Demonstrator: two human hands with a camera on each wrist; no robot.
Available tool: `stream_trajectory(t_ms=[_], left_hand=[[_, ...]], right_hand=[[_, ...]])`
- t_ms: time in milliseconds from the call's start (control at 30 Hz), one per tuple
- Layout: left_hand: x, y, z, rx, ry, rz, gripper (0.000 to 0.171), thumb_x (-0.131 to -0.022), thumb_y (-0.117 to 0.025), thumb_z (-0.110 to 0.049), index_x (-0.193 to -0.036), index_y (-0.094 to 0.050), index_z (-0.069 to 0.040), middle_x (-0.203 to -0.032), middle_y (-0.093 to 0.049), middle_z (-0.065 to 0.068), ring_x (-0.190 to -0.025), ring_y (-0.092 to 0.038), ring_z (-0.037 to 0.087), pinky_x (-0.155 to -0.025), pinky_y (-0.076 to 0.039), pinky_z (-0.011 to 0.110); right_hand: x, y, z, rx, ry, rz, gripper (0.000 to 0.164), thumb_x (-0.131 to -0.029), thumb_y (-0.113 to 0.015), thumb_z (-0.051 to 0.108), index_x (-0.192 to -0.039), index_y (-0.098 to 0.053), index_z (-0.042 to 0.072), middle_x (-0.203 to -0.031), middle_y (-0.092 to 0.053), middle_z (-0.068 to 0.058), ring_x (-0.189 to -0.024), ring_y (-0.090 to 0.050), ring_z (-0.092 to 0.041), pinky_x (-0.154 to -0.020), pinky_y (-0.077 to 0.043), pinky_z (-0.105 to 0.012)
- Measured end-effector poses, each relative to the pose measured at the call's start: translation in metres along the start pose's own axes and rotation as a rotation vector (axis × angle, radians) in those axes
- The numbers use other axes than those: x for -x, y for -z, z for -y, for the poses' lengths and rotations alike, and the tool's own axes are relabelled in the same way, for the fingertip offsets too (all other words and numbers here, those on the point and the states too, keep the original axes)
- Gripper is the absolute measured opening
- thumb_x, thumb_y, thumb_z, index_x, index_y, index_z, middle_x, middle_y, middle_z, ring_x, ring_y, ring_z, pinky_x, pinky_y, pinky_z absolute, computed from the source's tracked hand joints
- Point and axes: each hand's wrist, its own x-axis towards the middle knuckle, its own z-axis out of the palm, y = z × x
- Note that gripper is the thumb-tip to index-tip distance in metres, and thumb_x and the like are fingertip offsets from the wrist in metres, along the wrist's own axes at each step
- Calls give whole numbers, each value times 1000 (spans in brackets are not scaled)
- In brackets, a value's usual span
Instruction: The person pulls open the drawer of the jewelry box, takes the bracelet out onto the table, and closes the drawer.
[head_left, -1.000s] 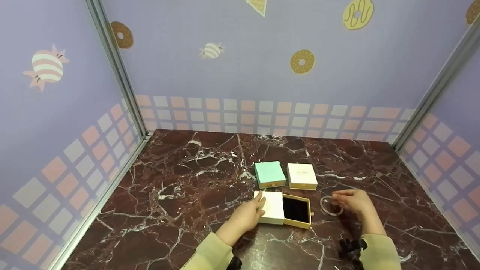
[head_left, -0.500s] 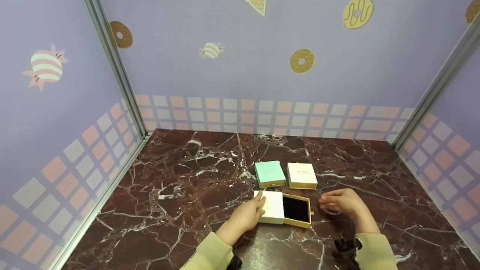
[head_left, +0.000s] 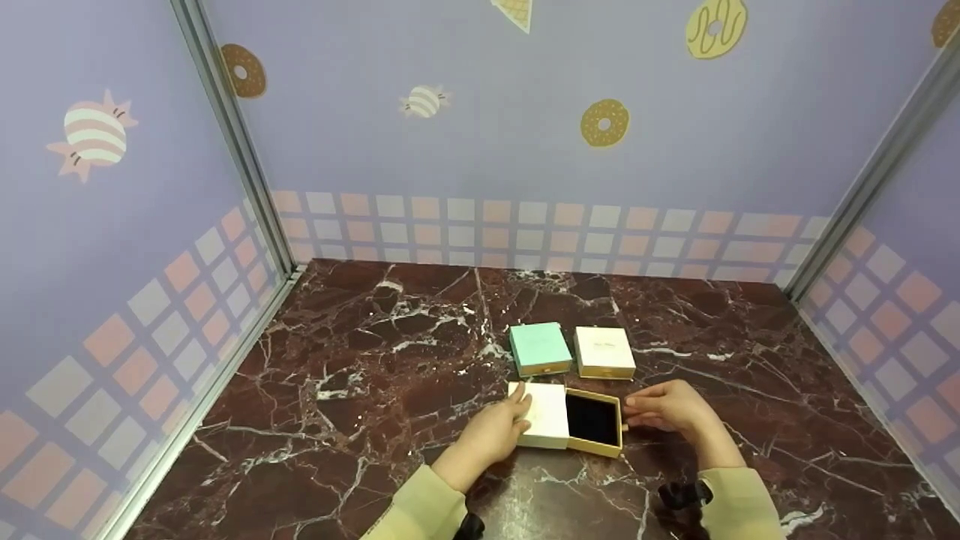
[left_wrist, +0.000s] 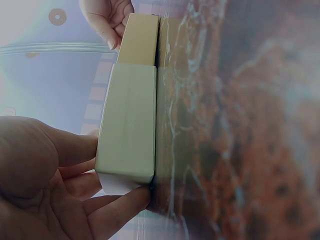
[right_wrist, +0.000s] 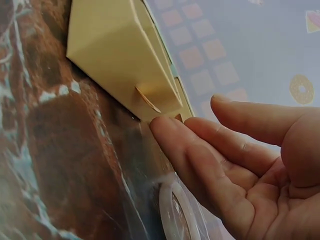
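Note:
A white drawer box (head_left: 549, 417) lies on the table with its gold drawer (head_left: 596, 450) slid out to the right. Black padding (head_left: 592, 418) lines the drawer. My left hand (head_left: 491, 431) grips the box's left end, thumb on top and fingers around the end in the left wrist view. At the drawer's far-right end, beside its small pull tab (right_wrist: 147, 100), is my right hand (head_left: 675, 411), fingers loosely extended and fingertips right at the drawer's corner. A pale translucent bangle (right_wrist: 166, 210) lies on the table below that hand; in the head view the hand hides it.
Behind the drawer box stand a mint-green box (head_left: 540, 346) and another white box (head_left: 604, 349), side by side and closed. The marble-patterned table (head_left: 360, 390) meets purple printed walls (head_left: 450, 165) at the back and both sides.
My right hand has moved left, away from over the bangle, to the end of the drawer. The left hand and the boxes have stayed in place.

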Motion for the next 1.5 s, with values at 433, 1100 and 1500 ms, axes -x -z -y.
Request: stream_trajectory(t_ms=[433, 1100, 1500], left_hand=[[0, 0, 0, -10, 1, -9, 52, -103, -61, -19, -152, -50, -4, -166, -36, 15, -138, -55, 38, -113, -49, 49], [-1, 0, -1, -13, 27, 13, 52, -104, -59, -21, -154, -48, -7, -167, -34, 12, -141, -52, 39, -116, -46, 50], [-1, 0, -1, -7, 18, 1, 53, -104, -60, -20, -153, -48, -6, -167, -34, 12, -140, -53, 38, -117, -46, 49]], right_hand=[[-2, -19, 4, 159, -43, -80, 35, -92, -74, 3, -114, -66, -24, -87, -78, -14, -71, -75, -14, -68, -65, -25], [-8, -28, 1, 200, -16, -145, 30, -91, -73, -1, -111, -68, -22, -91, -78, -16, -73, -74, -13, -69, -65, -24], [-8, -31, -1, 212, 20, -144, 30, -91, -73, -1, -110, -68, -22, -93, -78, -21, -73, -75, -15, -69, -65, -27]])
